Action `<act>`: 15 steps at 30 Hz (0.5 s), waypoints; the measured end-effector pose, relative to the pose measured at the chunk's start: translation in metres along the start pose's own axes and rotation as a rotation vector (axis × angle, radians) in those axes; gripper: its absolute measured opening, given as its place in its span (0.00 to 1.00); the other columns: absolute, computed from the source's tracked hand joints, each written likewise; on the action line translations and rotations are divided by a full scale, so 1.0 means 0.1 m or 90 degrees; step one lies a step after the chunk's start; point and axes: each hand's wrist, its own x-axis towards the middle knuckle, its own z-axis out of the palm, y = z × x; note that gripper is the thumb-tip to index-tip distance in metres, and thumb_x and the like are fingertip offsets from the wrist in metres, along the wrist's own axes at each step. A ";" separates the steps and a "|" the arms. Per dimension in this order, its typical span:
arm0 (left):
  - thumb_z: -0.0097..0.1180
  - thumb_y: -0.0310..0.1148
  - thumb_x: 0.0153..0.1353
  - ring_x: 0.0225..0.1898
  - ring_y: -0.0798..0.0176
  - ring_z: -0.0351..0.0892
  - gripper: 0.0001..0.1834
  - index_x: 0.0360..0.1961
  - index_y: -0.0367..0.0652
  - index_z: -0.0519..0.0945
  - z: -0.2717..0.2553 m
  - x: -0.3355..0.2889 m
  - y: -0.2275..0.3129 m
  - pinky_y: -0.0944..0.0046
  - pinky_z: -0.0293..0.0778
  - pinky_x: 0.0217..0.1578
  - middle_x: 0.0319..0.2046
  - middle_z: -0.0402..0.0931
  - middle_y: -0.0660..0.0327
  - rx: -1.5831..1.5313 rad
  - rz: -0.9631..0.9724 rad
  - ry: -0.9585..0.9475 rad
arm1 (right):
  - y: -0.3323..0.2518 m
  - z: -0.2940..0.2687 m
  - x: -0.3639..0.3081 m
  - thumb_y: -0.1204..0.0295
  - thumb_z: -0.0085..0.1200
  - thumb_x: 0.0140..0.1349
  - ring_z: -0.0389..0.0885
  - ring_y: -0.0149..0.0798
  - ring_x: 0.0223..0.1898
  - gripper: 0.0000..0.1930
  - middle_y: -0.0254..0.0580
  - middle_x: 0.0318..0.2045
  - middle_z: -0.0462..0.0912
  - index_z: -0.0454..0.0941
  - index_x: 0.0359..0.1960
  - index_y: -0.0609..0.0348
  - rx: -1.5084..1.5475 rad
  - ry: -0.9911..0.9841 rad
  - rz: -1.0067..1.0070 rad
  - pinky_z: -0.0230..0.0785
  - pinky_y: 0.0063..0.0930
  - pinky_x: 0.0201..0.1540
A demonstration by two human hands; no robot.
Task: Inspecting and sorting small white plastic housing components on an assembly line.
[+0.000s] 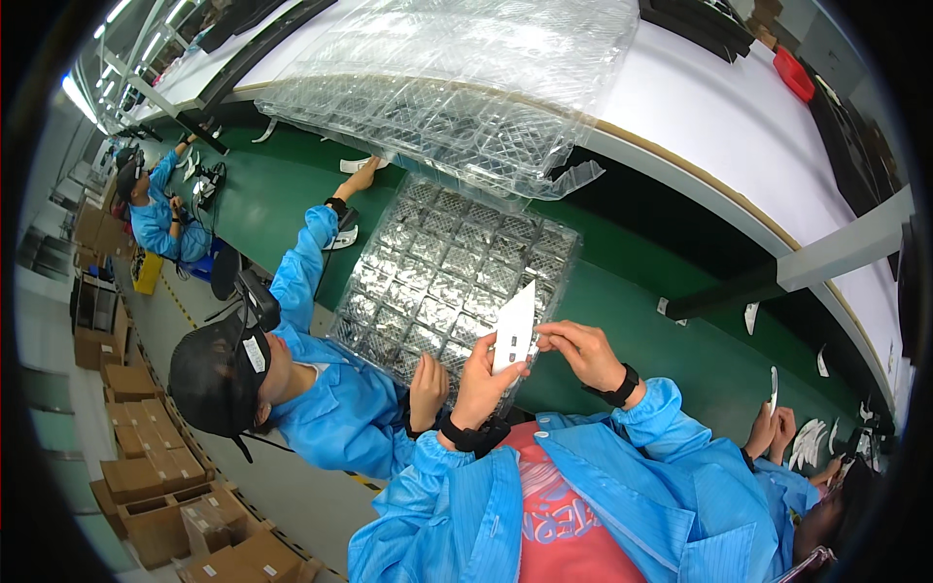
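Green table point(622, 360), brown boxes point(146, 476) at eight o'clock. The left hand point(479, 387) pinches a flat white piece point(515, 319), pointy toward one o'clock; the right hand's point(585, 354) grip, I can't tell.

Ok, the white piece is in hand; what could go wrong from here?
1. The left hand holds the white piece above the clear compartment tray; a loose grip might let it drop.
2. A co-worker's hand is close beside the left hand, so a bump seems possible.
3. The pile of clear plastic overhangs the front edge of the white shelf and might slide down if knocked.
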 end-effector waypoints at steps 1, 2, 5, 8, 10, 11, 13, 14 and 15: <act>0.54 0.18 0.57 0.43 0.60 0.80 0.27 0.56 0.32 0.59 0.00 0.00 0.00 0.63 0.77 0.42 0.42 0.77 0.51 0.007 -0.007 -0.004 | 0.02 0.02 -0.02 0.78 0.48 0.63 0.83 0.38 0.37 0.07 0.44 0.35 0.83 0.74 0.41 0.64 0.000 0.002 0.000 0.76 0.27 0.39; 0.55 0.18 0.57 0.43 0.60 0.80 0.27 0.56 0.32 0.59 0.00 0.00 0.00 0.63 0.77 0.42 0.42 0.77 0.51 0.015 -0.015 -0.008 | 0.05 0.04 -0.04 0.78 0.48 0.63 0.83 0.37 0.38 0.07 0.43 0.35 0.83 0.73 0.42 0.65 0.070 0.027 0.038 0.75 0.26 0.41; 0.55 0.19 0.57 0.42 0.61 0.80 0.27 0.56 0.33 0.59 0.07 0.00 0.02 0.64 0.76 0.42 0.41 0.78 0.50 -0.004 -0.018 0.001 | 0.03 0.03 -0.08 0.78 0.47 0.64 0.82 0.35 0.40 0.08 0.42 0.36 0.83 0.72 0.43 0.65 0.188 0.073 0.094 0.73 0.26 0.45; 0.54 0.20 0.58 0.40 0.64 0.79 0.29 0.58 0.31 0.57 0.10 0.02 0.01 0.67 0.75 0.40 0.41 0.78 0.49 -0.002 -0.016 -0.019 | 0.04 0.02 -0.10 0.78 0.48 0.64 0.80 0.33 0.42 0.07 0.40 0.37 0.83 0.73 0.42 0.64 0.291 0.114 0.133 0.71 0.25 0.48; 0.54 0.20 0.58 0.39 0.64 0.79 0.29 0.58 0.31 0.57 0.12 0.04 0.00 0.67 0.75 0.40 0.41 0.77 0.50 0.005 -0.020 -0.024 | 0.06 0.00 -0.12 0.77 0.49 0.64 0.79 0.32 0.43 0.06 0.39 0.36 0.83 0.75 0.41 0.64 0.348 0.135 0.154 0.70 0.25 0.48; 0.54 0.20 0.58 0.39 0.64 0.79 0.29 0.58 0.31 0.57 0.12 0.04 -0.02 0.67 0.75 0.40 0.42 0.77 0.50 0.010 -0.024 -0.027 | 0.08 -0.03 -0.13 0.77 0.50 0.63 0.79 0.30 0.42 0.06 0.38 0.36 0.83 0.76 0.39 0.65 0.243 0.138 0.115 0.70 0.24 0.47; 0.54 0.19 0.57 0.39 0.64 0.79 0.29 0.58 0.31 0.57 0.13 0.05 -0.06 0.67 0.75 0.40 0.42 0.77 0.51 0.008 -0.013 -0.028 | 0.07 -0.03 -0.15 0.77 0.52 0.62 0.78 0.29 0.41 0.05 0.37 0.36 0.83 0.78 0.37 0.65 0.138 0.141 0.079 0.71 0.22 0.46; 0.54 0.19 0.56 0.39 0.64 0.79 0.28 0.57 0.31 0.58 0.14 0.05 -0.07 0.67 0.74 0.40 0.42 0.77 0.51 0.006 -0.001 -0.029 | 0.04 -0.01 -0.16 0.77 0.54 0.60 0.78 0.28 0.39 0.05 0.35 0.35 0.82 0.79 0.36 0.64 0.231 0.142 0.124 0.71 0.21 0.44; 0.54 0.19 0.56 0.39 0.64 0.79 0.28 0.57 0.31 0.58 0.16 0.05 -0.07 0.67 0.74 0.40 0.42 0.77 0.51 0.006 -0.003 -0.031 | 0.01 0.01 -0.16 0.77 0.56 0.58 0.78 0.27 0.37 0.05 0.34 0.33 0.82 0.80 0.35 0.64 0.323 0.142 0.169 0.71 0.20 0.42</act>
